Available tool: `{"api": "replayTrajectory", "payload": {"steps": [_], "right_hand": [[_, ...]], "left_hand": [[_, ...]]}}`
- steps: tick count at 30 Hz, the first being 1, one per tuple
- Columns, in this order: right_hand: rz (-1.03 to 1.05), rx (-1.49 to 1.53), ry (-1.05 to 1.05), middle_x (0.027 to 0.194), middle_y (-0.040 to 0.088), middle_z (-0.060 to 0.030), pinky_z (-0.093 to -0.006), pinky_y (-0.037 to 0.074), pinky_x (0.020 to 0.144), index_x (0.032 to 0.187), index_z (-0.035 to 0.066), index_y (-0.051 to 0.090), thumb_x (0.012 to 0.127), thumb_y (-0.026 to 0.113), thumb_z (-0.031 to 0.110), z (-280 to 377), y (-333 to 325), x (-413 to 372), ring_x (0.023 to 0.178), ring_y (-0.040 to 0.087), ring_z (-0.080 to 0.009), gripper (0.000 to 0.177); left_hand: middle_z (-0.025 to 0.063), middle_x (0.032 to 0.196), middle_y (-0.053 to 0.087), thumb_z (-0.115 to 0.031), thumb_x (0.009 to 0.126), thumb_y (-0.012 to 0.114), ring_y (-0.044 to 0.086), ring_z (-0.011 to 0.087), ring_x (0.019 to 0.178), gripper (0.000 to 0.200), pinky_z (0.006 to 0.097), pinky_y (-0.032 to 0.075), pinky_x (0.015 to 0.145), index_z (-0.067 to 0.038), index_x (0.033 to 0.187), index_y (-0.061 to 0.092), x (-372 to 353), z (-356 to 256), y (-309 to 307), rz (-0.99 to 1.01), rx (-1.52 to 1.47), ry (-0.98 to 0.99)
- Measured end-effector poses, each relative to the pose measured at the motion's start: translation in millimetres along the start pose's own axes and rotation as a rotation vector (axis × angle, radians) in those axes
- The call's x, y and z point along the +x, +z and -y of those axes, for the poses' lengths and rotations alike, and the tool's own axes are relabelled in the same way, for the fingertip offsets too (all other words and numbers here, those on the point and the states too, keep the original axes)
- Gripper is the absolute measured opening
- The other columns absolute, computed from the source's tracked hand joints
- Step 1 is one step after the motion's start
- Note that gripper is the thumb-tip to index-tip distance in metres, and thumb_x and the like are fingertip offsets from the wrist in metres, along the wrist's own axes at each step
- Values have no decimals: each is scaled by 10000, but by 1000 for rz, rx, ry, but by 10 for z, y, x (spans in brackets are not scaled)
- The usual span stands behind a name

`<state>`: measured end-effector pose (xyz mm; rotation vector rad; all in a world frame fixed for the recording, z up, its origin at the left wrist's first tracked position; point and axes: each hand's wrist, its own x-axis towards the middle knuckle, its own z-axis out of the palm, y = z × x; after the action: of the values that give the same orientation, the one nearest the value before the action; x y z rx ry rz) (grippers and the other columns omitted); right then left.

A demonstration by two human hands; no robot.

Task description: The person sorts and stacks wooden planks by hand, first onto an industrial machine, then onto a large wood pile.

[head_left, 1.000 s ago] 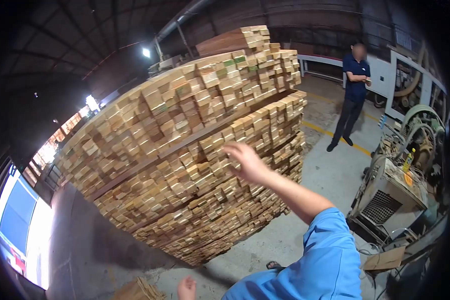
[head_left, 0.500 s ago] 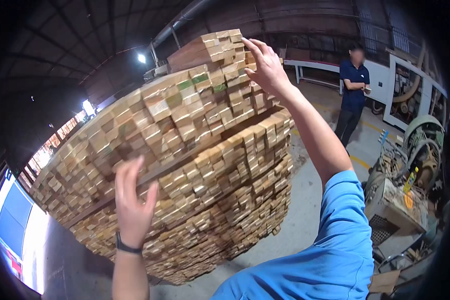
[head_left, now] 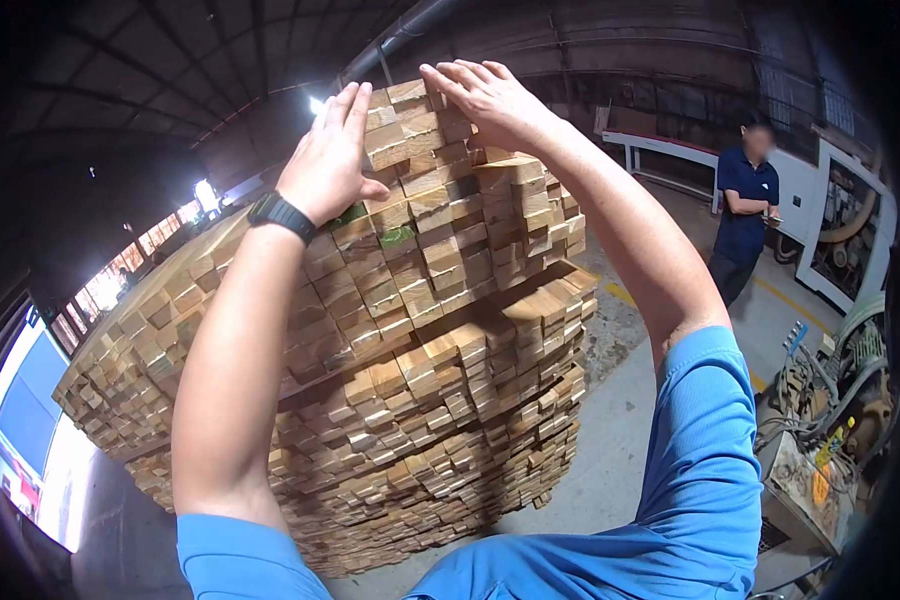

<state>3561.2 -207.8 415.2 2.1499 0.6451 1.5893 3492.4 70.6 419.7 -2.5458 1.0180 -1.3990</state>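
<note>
A tall stack of wooden battens (head_left: pixel 425 295) stands in front of me, their cut ends facing my way. On its top is a smaller pile of battens (head_left: pixel 403 125). My left hand (head_left: pixel 332 155), wearing a dark wristband (head_left: pixel 281 216), lies along the left side of that pile, fingers stretched up and thumb apart. At the pile's right side is my right hand (head_left: pixel 492 105), its fingers extended over the upper right edge. Both hands are open, with the pile between them. Two batten ends bear green marks, one of them (head_left: pixel 397 236) below the pile.
A person (head_left: pixel 746 205) in dark clothes stands at the right beside a white machine (head_left: pixel 838 225). Nearer on the right is worn machinery with hoses (head_left: pixel 850 370) and a yellow bottle (head_left: pixel 836 440). Concrete floor (head_left: pixel 625 400) with yellow lines runs along the stack's right side.
My left hand has risen from the stack's front to the left side of the top pile. My right hand has shifted slightly left. The view has turned a little.
</note>
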Motion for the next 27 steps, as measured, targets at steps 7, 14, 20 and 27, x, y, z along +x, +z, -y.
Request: {"api": "replayTrajectory", "payload": {"steps": [7,14,20,27], "right_hand": [[-4,107,-32,1454,507,-122,-494,369,1163,1602,167,292,630,911,166,-86,-114,66,1366,496,-289,1153],[-40,155,-39,1499,468,-96,-493,343,1199,1617,213,283,596,917,142,-201,-638,99,1382,474,-297,1204],[-79,259,-15,1503,456,-90,-482,370,1189,1629,245,254,581,896,105,-34,-735,-91,1365,485,-290,1237],[-9,187,15,1564,399,-102,-485,484,1069,1628,249,233,645,855,59,85,-357,-34,1331,522,-347,1179]], "left_hand": [[186,1457,444,-173,647,909,482,357,1343,1089,428,432,1145,-4,1549,323,136,-43,79,-74,59,-19],[165,1385,524,-242,656,870,544,330,1260,966,439,462,1077,-12,1488,435,50,-160,-255,-218,103,49],[137,1417,488,-181,660,858,500,324,1308,973,413,449,1124,-47,1517,416,-106,-321,-457,-252,-11,90],[136,1450,464,-113,645,854,482,343,1338,1016,408,425,1166,-71,1539,374,-213,-38,-305,-152,-16,15]]}}
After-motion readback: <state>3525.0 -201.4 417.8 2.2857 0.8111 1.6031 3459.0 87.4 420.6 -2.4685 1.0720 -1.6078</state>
